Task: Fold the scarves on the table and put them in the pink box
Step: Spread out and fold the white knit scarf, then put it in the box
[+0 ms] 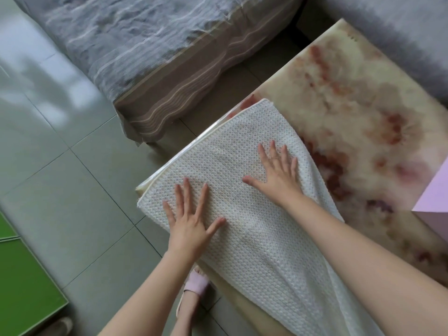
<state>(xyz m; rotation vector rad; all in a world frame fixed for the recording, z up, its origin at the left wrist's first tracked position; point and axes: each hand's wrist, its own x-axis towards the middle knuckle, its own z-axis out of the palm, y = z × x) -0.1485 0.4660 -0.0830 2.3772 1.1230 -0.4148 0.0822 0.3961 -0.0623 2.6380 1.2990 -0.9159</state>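
On the near left part of the bench [351, 105], the left hand [191, 214] and the right hand [278, 170] are lying flat on a white knitted scarf [232, 151], fingers straight and spread, gripping nothing. The left hand is pressing near the scarf's left edge and the right hand is pressing further along, closer to its right edge, the two a little apart. The scarf is lying as a long band along the bench's left side, its near end trailing toward the person. At the right edge of the view a corner of the pink box [434, 197] is sitting on the bench's flowered cover, apart from the scarf. Beyond, a bed [145, 44] with a grey striped cover is standing on the grey tiled floor [72, 166], and under the left forearm a foot in a pink slipper [197, 283] is showing.
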